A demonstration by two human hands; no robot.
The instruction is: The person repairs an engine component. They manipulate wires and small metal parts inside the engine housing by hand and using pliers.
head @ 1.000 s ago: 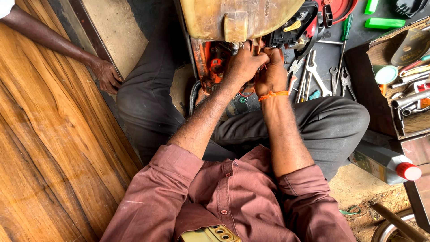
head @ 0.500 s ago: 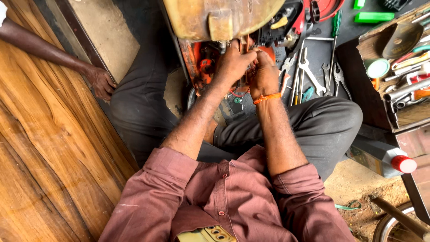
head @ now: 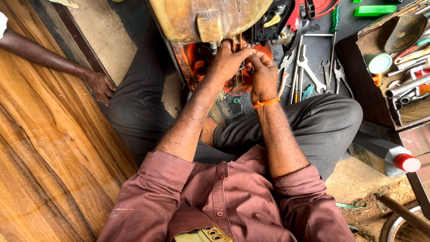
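On the dark workshop floor (head: 313, 49), both hands, left hand (head: 226, 62) and right hand (head: 263, 74), pinch thin wires at one orange engine (head: 197, 62); three spanners (head: 309, 67) lie beside

Wide wooden boards (head: 40, 148) with strong grain fill everything from seven to eleven o'clock, edged by a dark strip (head: 67, 40). At twelve, a patch of bare sandy floor (head: 103, 36). Over at two o'clock, a dark mat (head: 316, 49) lies under scattered tools, with an open wooden box (head: 394, 67) just beside it. Down at four, earth floor (head: 358, 188), dusty and pale. Daylight is soft and even throughout.
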